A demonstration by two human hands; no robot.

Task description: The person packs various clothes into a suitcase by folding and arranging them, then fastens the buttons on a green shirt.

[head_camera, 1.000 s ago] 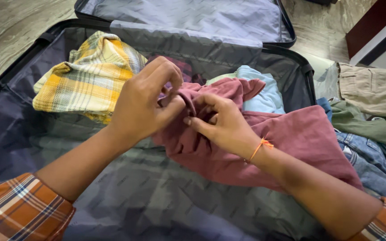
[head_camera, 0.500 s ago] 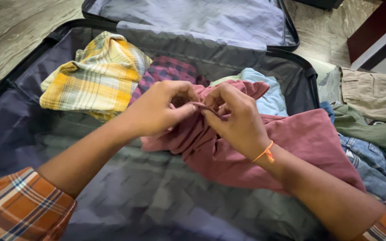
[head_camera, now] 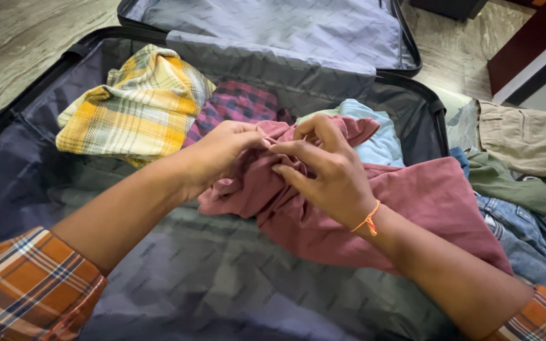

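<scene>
Both hands pinch one folded edge of the maroon shirt (head_camera: 406,208), left hand (head_camera: 219,155) and right hand (head_camera: 327,170) meeting fingertip to fingertip. The soft, crumpled cloth lies in the open suitcase (head_camera: 159,278), its long axis running from 10 to 4 o'clock over the case's rim. Beyond, at 11 o'clock, lies a folded yellow plaid shirt (head_camera: 134,104).

Both hands meet over a maroon garment (head_camera: 412,202) in an open suitcase (head_camera: 210,278), the left hand (head_camera: 219,155) and right hand (head_camera: 327,170) pinching a fold together. A yellow plaid shirt (head_camera: 134,107) lies behind them, with a light blue garment (head_camera: 380,136) to its right.
</scene>
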